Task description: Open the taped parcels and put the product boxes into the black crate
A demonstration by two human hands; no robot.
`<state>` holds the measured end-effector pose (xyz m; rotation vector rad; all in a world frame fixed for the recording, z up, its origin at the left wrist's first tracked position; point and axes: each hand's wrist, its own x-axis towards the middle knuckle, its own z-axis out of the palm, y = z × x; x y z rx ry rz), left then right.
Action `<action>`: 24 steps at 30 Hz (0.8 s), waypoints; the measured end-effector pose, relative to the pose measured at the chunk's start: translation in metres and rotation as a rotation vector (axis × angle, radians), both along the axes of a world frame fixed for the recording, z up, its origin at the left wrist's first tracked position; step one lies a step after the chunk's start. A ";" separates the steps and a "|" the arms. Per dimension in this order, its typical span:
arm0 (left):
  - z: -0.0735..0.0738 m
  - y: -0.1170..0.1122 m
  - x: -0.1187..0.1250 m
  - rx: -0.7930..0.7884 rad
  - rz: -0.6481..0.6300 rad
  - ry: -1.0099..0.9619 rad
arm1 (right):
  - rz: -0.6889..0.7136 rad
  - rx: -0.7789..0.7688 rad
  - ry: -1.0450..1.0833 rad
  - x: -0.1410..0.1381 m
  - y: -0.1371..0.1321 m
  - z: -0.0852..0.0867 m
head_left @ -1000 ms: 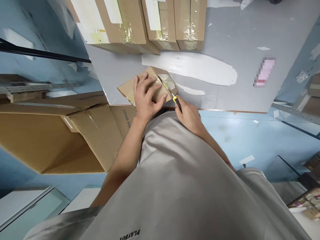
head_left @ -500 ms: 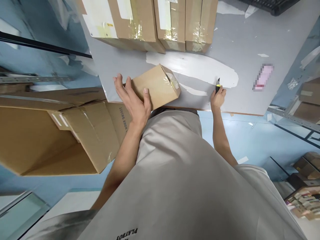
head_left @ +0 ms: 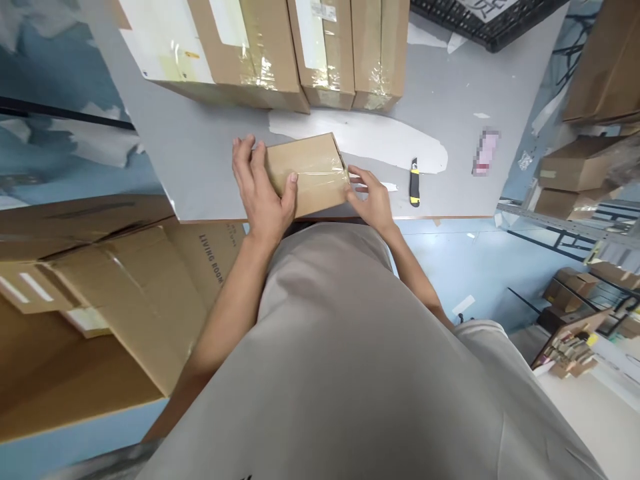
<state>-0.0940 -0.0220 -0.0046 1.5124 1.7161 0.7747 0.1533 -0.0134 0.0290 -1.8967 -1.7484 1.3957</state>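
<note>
So my left hand (head_left: 263,193) is wrapped round the left end of the small taped box (head_left: 313,173), and my right hand (head_left: 373,203) grips its right end. It's sitting at the tabletop (head_left: 210,180) near edge. The yellow knife (head_left: 414,183) lies loose just to its right.

The left hand (head_left: 263,193) covers the left end of the small box (head_left: 313,172). The right hand (head_left: 373,200) hides part of its right end, and whether those fingers pinch anything there cannot be told. The grey shirt (head_left: 350,347) blocks the box's near edge and a stretch of the bench (head_left: 200,167) rim. Three cartons (head_left: 250,53) and a black crate (head_left: 485,23) are cut off by the top edge, the big carton (head_left: 100,300) by the left. A pink thing (head_left: 485,152) is blurred out. The knife (head_left: 414,183) is too small to show its blade.
</note>
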 end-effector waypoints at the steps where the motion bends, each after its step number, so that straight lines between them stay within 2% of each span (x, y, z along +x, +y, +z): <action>1: -0.001 0.000 -0.001 -0.003 -0.013 -0.021 | 0.003 -0.008 0.004 0.001 0.001 0.001; 7: -0.010 0.001 -0.005 0.015 -0.020 -0.056 | 0.045 -0.018 0.007 0.009 0.002 0.011; 13: -0.010 0.005 -0.005 0.030 -0.047 -0.062 | 0.098 0.014 -0.167 -0.004 -0.001 0.020; 21: -0.018 0.002 -0.008 0.023 0.008 -0.104 | -0.044 0.007 -0.292 -0.027 -0.010 0.010; 24: -0.019 0.003 -0.010 0.002 0.020 -0.144 | -0.104 -0.007 -0.256 -0.026 -0.013 0.007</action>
